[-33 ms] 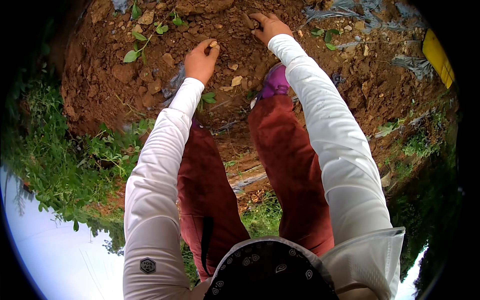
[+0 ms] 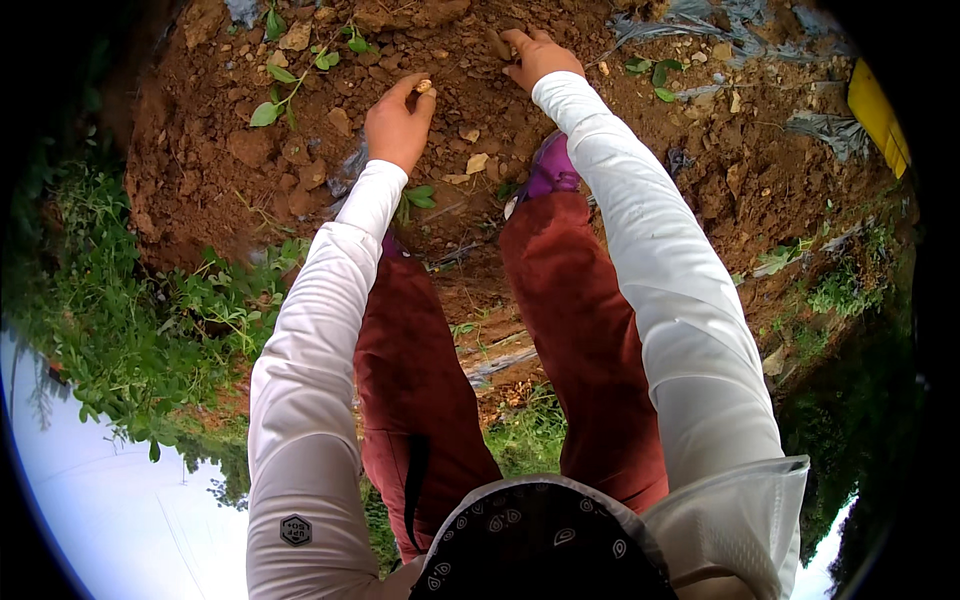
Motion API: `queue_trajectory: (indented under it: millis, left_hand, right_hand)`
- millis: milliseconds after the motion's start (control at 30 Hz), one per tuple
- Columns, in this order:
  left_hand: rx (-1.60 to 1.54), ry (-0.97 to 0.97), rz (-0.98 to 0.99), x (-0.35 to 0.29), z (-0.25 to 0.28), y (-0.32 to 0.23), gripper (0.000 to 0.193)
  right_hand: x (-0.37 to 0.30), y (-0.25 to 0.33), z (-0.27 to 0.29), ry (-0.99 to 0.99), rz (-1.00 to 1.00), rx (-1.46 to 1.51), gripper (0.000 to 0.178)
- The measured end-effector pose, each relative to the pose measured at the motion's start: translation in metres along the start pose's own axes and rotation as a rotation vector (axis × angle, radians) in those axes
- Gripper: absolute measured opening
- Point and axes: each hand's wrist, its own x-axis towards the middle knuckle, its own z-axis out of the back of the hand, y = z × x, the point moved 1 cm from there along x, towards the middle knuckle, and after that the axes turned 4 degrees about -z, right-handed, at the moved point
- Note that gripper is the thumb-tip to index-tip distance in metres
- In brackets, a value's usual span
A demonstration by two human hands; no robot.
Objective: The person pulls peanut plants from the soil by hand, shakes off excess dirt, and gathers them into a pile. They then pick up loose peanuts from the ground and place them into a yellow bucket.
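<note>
My left hand [image 2: 398, 124] is raised over the reddish-brown soil [image 2: 255, 148], its thumb and fingers closed on a small tan peanut [image 2: 424, 87]. To its right and slightly farther off, my right hand [image 2: 540, 58] reaches down to the soil with thumb and forefinger apart. A brown, elongated clod-like piece [image 2: 497, 44] lies at its fingertips; its kind is unclear. Left of my left hand is an uprooted green sprig [image 2: 280, 103] with several leaves.
Torn grey plastic film [image 2: 690, 30] lies at the far right, near a yellow object [image 2: 877, 118]. My purple shoe [image 2: 552, 168] stands below my right hand. Stones, including a pale one [image 2: 477, 163], dot the soil. Green weeds [image 2: 130, 320] grow along the left.
My left hand, still with the peanut, has shifted very slightly up and left. The right hand is nearly unmoved.
</note>
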Motion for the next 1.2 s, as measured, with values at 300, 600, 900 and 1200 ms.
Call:
queue_trajectory:
  millis: [300, 600, 900, 1200]
  left_hand:
    - [0.290, -0.278, -0.075, 0.039, 0.070, -0.016, 0.039]
    - [0.672, -0.201, -0.554, -0.030, 0.051, -0.062, 0.037]
    - [0.428, -0.330, -0.017, 0.075, 0.090, -0.001, 0.048]
    - [-0.151, 0.049, 0.237, 0.118, 0.086, 0.035, 0.032]
  right_hand:
    - [-0.023, 0.027, 0.006, 0.250, -0.185, 0.440, 0.030]
    - [-0.041, 0.085, 0.010, 0.675, -0.352, 1.989, 0.029]
    - [-0.022, 0.106, 0.017, 0.588, -0.352, 1.885, 0.028]
    - [-0.039, 0.098, 0.001, 0.551, -0.455, 1.755, 0.027]
